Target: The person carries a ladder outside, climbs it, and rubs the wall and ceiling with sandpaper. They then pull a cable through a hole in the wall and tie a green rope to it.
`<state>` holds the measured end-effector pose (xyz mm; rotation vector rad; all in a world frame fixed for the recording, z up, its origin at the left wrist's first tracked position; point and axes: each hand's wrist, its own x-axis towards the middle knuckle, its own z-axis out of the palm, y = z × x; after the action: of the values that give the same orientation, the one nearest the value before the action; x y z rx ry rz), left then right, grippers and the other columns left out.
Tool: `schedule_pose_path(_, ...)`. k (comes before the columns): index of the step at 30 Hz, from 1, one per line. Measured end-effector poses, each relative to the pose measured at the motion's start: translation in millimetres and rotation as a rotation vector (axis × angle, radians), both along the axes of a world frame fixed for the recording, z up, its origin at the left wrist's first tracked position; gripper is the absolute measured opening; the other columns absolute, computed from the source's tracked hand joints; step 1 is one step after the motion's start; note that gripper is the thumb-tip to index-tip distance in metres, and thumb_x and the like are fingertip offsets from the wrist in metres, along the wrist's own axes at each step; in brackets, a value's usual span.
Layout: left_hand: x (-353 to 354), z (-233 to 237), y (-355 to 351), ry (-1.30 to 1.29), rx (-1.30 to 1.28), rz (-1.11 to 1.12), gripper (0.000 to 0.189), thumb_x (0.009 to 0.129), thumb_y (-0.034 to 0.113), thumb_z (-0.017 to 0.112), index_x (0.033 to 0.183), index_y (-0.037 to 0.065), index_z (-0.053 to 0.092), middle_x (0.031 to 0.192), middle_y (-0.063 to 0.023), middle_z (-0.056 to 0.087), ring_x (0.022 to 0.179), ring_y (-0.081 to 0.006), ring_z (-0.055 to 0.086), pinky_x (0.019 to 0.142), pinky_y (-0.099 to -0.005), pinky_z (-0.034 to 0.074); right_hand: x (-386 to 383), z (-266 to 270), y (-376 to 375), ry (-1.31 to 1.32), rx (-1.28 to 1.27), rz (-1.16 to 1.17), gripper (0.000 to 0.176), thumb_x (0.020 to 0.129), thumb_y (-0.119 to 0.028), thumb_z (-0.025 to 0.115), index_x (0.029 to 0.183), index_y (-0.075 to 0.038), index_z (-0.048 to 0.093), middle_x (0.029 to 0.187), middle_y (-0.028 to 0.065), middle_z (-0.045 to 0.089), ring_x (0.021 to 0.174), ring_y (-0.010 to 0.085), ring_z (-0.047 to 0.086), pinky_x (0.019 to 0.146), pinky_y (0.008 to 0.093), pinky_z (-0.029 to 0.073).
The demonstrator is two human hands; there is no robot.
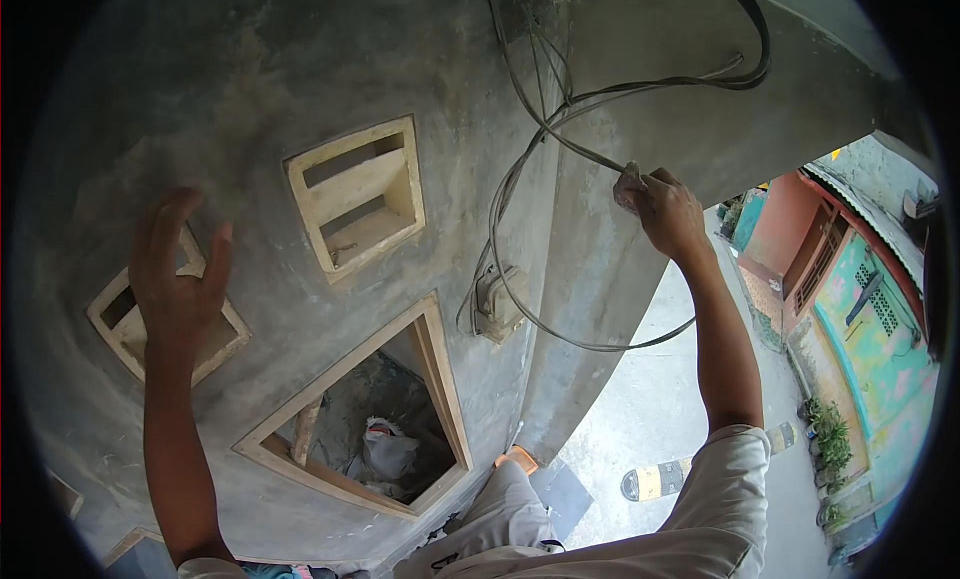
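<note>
My left hand (180, 269) is raised in front of a framed wall vent (232, 337), fingers apart, with nothing in it. Whether it touches the wall cannot be told. Up at the right, my right hand (668, 211) is closed on a small brownish lump (630, 187), close to a dark cable (592, 157). Several loose cables cross and loop down the wall corner. A second framed vent (322, 241) sits between my hands. Below the cables, a dusty box (502, 304) is fixed near the corner.
A wood-framed opening (450, 379) below shows a white sack (388, 451) inside. A concrete beam (720, 129) slopes overhead at the right. Far below lie pale paving (640, 379), a striped bar (655, 481), plants (828, 434) and a painted house wall (880, 329).
</note>
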<state>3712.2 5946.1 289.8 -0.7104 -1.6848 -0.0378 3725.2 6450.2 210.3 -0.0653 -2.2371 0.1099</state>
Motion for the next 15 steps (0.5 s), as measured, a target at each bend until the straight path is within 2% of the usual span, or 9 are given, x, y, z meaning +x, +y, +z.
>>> schedule_pose_path(7,0.9,-5.9,2.3,-0.097,0.000,-0.015,0.030,0.077,0.012,0.069,0.102,0.001,0.057,0.101,-0.0153,0.060,0.090,-0.0333,0.058,0.076,-0.0417,0.046,1.4,-20.9,-13.4,-0.123,-0.073,0.008,0.017,0.083,-0.019,0.059,0.092,-0.008,0.067,0.094,0.0099,0.061,0.084,0.0347,0.062,0.072,0.0445,0.048)
schedule_pose_path(9,-2.5,-13.7,-5.2,-0.142,0.009,0.055,0.032,0.074,0.012,0.072,0.102,0.004,0.058,0.102,-0.0136,0.060,0.094,-0.0320,0.058,0.081,-0.0399,0.047,-2.7,-31.9,-6.5,-0.143,-0.038,0.063,0.014,0.084,-0.017,0.056,0.091,-0.008,0.066,0.092,0.0142,0.060,0.084,0.0368,0.060,0.072,0.0463,0.046)
schedule_pose_path(10,-2.7,-18.6,-7.6,-0.150,0.003,0.040,0.032,0.074,0.016,0.072,0.100,0.004,0.058,0.100,-0.0137,0.061,0.091,-0.0327,0.058,0.080,-0.0402,0.046,-2.6,-35.4,-10.7,-0.133,-0.028,0.095,0.014,0.086,-0.016,0.054,0.093,-0.009,0.065,0.090,0.0157,0.059,0.080,0.0370,0.059,0.070,0.0456,0.046)
schedule_pose_path(11,-4.7,-26.5,-12.8,-0.153,-0.022,0.059,0.031,0.074,0.021,0.072,0.096,0.004,0.059,0.097,-0.0134,0.061,0.088,-0.0331,0.058,0.077,-0.0407,0.046,-12.3,-48.4,0.5,-0.104,-0.014,0.221,0.013,0.087,-0.015,0.053,0.092,-0.009,0.062,0.085,0.0151,0.057,0.068,0.0323,0.057,0.062,0.0416,0.044)
schedule_pose_path(12,-5.0,-35.6,-16.9,-0.152,-0.013,0.041,0.030,0.074,0.023,0.071,0.093,0.004,0.059,0.093,-0.0134,0.061,0.085,-0.0325,0.058,0.075,-0.0417,0.046,-10.7,-50.2,-11.7,-0.162,-0.197,0.215,0.011,0.088,-0.016,0.053,0.088,-0.006,0.058,0.078,0.0100,0.054,0.058,0.0220,0.050,0.055,0.0355,0.040)
schedule_pose_path(13,-8.1,-47.9,-22.3,-0.168,0.015,-0.020,0.029,0.072,0.023,0.071,0.089,0.004,0.058,0.086,-0.0130,0.061,0.082,-0.0310,0.058,0.074,-0.0416,0.046,-17.1,-61.2,2.6,-0.281,-0.317,0.222,0.023,0.091,-0.021,0.051,0.100,0.000,0.054,0.088,0.0193,0.063,0.073,0.0351,0.062,0.063,0.0437,0.047)
schedule_pose_path(14,-5.4,-60.2,-24.1,-0.154,0.063,-0.026,0.027,0.068,0.023,0.071,0.083,0.004,0.058,0.078,-0.0114,0.059,0.078,-0.0297,0.058,0.071,-0.0416,0.046,-16.3,-62.9,6.3,-0.423,-0.530,0.290,0.027,0.093,-0.025,0.049,0.101,0.001,0.054,0.091,0.0188,0.064,0.078,0.0291,0.065,0.065,0.0401,0.048)
schedule_pose_path(15,-3.8,-72.6,-27.9,-0.152,0.093,-0.010,0.025,0.065,0.025,0.070,0.077,0.005,0.059,0.073,-0.0093,0.058,0.075,-0.0280,0.058,0.071,-0.0402,0.045,-42.0,-97.8,55.6,-0.300,-0.293,0.203,0.026,0.095,-0.019,0.046,0.109,0.002,0.054,0.093,0.0171,0.066,0.079,0.0229,0.065,0.066,0.0348,0.049)
